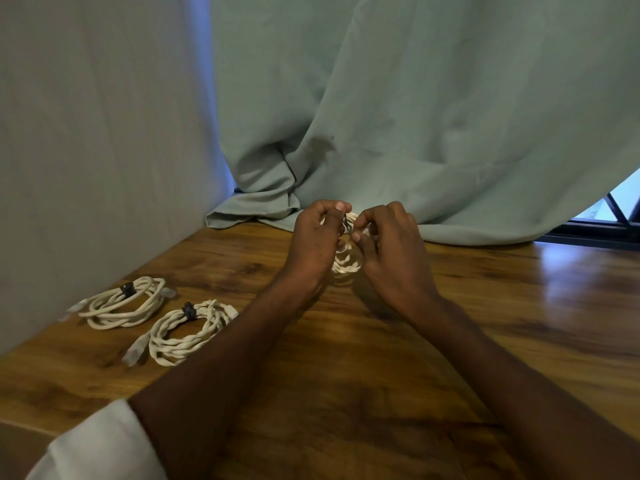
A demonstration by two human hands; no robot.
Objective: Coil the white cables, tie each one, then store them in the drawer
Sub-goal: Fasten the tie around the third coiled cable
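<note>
Both my hands work a dark tie on a third coil of white cable, held above the far middle of the table.

My left hand (317, 237) and right hand (388, 237) curl their fingers around the coiled white twisted cable (344, 265), pinching the small dark tie (347, 225) at its top; the coil hangs upright between them, just above the glossy brown wooden table (450, 323). Two tied white cable coils lie flat to the left: the far coil (121, 303) beside the near coil (188, 330), their long axes running left-right. A pale green curtain (381, 116) drapes behind. I see no container in view.
</note>
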